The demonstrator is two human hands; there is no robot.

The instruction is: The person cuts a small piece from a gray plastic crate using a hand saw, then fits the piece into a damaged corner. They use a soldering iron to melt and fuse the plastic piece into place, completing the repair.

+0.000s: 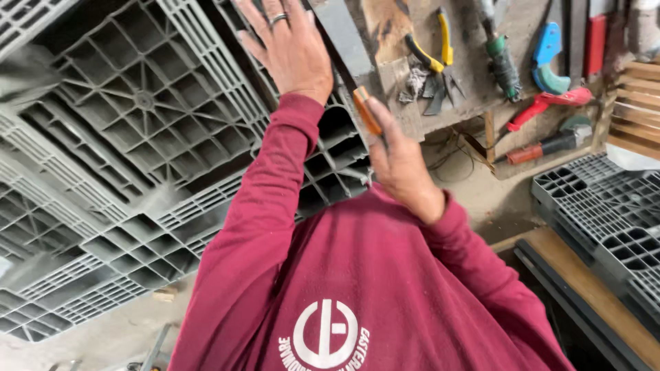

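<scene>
— Left hand (292, 51)?
— Laid flat against the far part of the ribbed grey plastic pallet (144, 103), fingers spread and straight, a ring on one; looked well placed to steady the tilted pallet, and probably called for firm, even pressure through the palm
— Right hand (402, 165)?
— Closed around a slim orange-handled tool (366, 110), nearer than the left hand and to its right, just beside the pallet's right edge; working end hidden, so impossible to tell the kind of tool
— Done well how?
— Likely by keeping the tool's end pointed away from the spread fingers and well apart from them, wrist straight, grip snug
— Around it?
— Far right, on a worn wooden bench (392, 27): yellow-handled pliers (430, 58) and a red-handled tool (546, 103); near right, a second grey pallet (605, 213)
</scene>
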